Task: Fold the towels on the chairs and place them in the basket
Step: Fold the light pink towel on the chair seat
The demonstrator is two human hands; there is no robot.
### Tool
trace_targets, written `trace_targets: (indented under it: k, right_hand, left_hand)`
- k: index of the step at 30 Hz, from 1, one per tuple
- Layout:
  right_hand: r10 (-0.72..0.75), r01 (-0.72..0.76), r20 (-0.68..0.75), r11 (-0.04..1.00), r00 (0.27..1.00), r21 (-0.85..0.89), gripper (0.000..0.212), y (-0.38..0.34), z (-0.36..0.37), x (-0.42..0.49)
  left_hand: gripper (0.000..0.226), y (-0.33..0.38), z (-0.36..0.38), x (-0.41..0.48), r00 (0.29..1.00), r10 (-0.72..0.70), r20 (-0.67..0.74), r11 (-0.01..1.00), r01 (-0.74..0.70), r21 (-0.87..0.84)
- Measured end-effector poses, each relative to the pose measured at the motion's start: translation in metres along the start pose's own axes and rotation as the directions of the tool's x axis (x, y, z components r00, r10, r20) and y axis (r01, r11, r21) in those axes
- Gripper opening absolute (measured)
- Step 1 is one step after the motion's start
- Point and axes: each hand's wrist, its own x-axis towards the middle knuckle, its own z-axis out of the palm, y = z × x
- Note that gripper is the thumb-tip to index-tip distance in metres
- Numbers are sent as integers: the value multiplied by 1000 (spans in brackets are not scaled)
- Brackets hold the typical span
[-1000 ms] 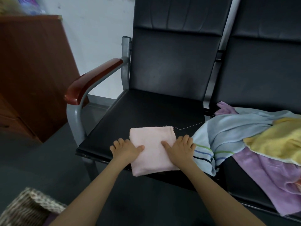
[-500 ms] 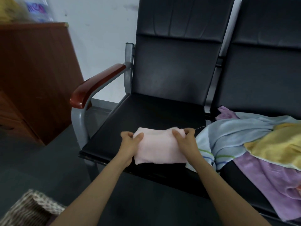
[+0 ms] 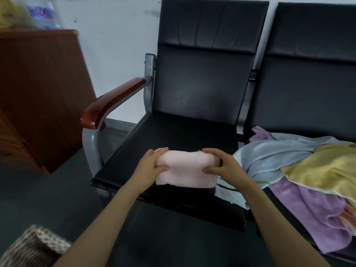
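A folded pink towel point(image 3: 185, 168) is lifted just above the front of the left black chair seat point(image 3: 173, 130). My left hand point(image 3: 151, 163) grips its left end and my right hand point(image 3: 221, 163) grips its right end, thumbs in front and fingers over the top. On the right chair lies a loose pile: a light blue striped towel point(image 3: 269, 157), a yellow towel point(image 3: 323, 168) and a purple towel point(image 3: 312, 209). The woven basket point(image 3: 32, 247) shows at the bottom left corner on the floor.
A wooden armrest point(image 3: 113, 101) on a grey metal frame bounds the left chair's left side. A brown wooden cabinet point(image 3: 38, 93) stands at the left against the wall. Dark floor lies between the chair and the basket.
My hands went from pressing flat on the towel to gripping its two ends, and the towel has been folded shorter and raised off the seat.
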Motion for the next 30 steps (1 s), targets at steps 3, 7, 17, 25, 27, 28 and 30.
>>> trace_targets:
  k: [3,7,17,25,27,28,30]
  right_hand:
    - [-65,44,-78,970,995,-241,55,-6,0,-1]
    - [-214,114,-215,909,953,-401,37,-14,-1,-2]
    - [-332,231,-338,924,880,-306,23,-25,-17,-24]
    - [-72,218,-504,947,861,237,26,-74,-7,-55]
    - [-156,256,-536,960,829,117,36,-82,-3,-66]
    - [-195,267,-527,961,827,64,40,-84,-1,-71]
    - [-257,285,-468,959,845,-13,43,-88,4,-80]
  left_hand:
    - [52,-1,7,-2,996,66,-67,985,-54,165]
    - [33,11,9,-4,954,214,-210,944,-147,294]
    - [23,34,-15,-16,950,297,-94,953,-289,86]
    - [33,102,-17,-53,982,-1,-189,892,-85,-443]
    - [33,108,-19,-66,972,3,-233,909,-100,-404]
    - [32,108,-21,-72,969,19,-247,924,-111,-367]
    - [27,104,-29,-84,965,68,-253,950,-140,-278]
